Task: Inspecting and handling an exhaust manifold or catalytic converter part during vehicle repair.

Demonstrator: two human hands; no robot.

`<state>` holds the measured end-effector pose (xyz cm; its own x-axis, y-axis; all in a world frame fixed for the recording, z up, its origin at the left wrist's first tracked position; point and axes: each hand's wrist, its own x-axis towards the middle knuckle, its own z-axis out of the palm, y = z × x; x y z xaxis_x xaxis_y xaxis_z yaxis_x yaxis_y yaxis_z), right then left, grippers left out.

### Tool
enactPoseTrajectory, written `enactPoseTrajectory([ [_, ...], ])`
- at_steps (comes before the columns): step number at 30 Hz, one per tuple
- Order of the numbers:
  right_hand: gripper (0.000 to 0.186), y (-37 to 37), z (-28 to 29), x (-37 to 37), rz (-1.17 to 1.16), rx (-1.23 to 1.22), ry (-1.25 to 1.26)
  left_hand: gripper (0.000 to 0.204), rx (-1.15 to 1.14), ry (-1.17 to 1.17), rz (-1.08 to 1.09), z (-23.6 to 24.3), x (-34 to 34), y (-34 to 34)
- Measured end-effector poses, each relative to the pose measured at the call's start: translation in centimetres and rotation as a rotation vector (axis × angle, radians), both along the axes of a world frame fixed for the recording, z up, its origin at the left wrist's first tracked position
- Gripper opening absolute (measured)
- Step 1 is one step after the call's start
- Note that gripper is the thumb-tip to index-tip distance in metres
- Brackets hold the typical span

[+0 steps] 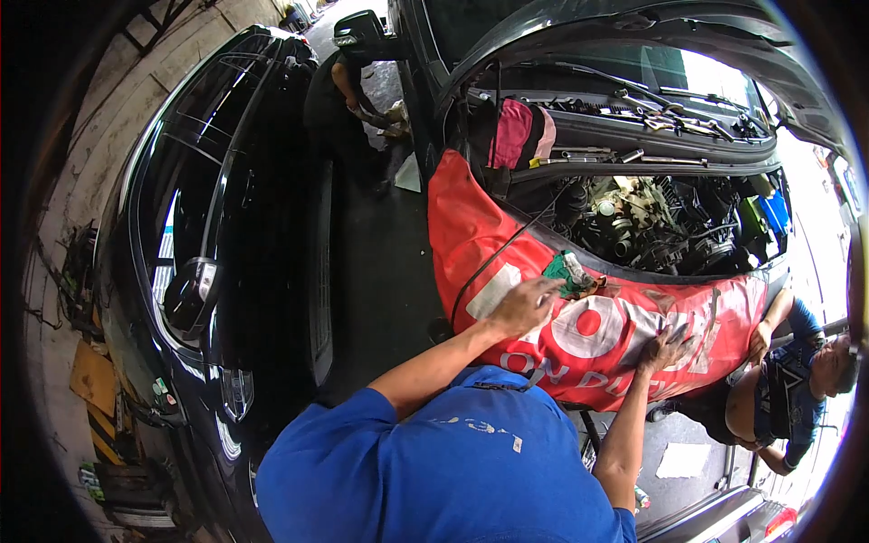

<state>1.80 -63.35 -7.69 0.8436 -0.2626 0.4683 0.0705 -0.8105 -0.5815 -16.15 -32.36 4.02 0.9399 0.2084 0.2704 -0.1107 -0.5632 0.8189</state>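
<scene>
My left hand (529,306) has its fingers apart and slightly curved at the red fender cover (475,240), just below and left of a crumpled green-and-grey cloth (568,271). My right hand (668,348) lies with spread fingers on the cover's printed front, to the right of my left. Both hands appear to hold nothing. The cover drapes over the front edge of an open engine bay (634,217) under a raised hood (652,27). Sockets and other metal tools (661,118) lie along the windshield cowl, with a pink cloth (511,136) beside them.
A dark car (199,226) stands along the left. A co-worker (792,398) is close at my right, one hand near the cover's corner. Another person (348,122) bends between the cars at the back. A white sheet (683,460) lies on the floor at lower right.
</scene>
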Motion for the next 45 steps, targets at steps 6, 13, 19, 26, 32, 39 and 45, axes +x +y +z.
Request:
enactPoseTrajectory([
  [6, 0.050, 0.3, -0.5, 0.2, 0.012, -0.067, -0.085, 0.024, 0.285, -0.416, 0.686, 6.1, -3.0, 10.7],
  [13, 0.037, 1.0, 1.0, 1.5, -0.066, -0.313, 0.030, 0.047, -0.439, -0.062, 0.948, 2.7, -3.2, 27.9],
  [19, 0.031, 6.5, 3.3, -0.3, 0.450, -0.233, 0.215, 0.057, -0.628, 0.067, 0.895, 1.2, -1.0, 32.5],
  [26, 0.033, 8.0, 5.6, -2.9, 0.407, -0.403, 0.179, 0.052, -0.706, 0.188, 0.887, 0.2, 0.1, 34.0],
  [32, 0.036, 8.4, 6.6, -3.3, 0.428, -0.439, 0.252, 0.038, -0.757, 0.231, 0.851, -1.7, -1.3, 35.7],
  [39, 0.035, 8.8, 7.4, -3.5, 0.421, -0.439, 0.259, 0.040, -0.795, 0.288, 0.907, -1.9, -1.6, 35.2],
  [45, 0.030, 8.8, 7.0, -3.5, 0.442, -0.395, 0.138, 0.068, -0.562, 0.343, 0.934, -1.3, -1.3, 35.9],
])
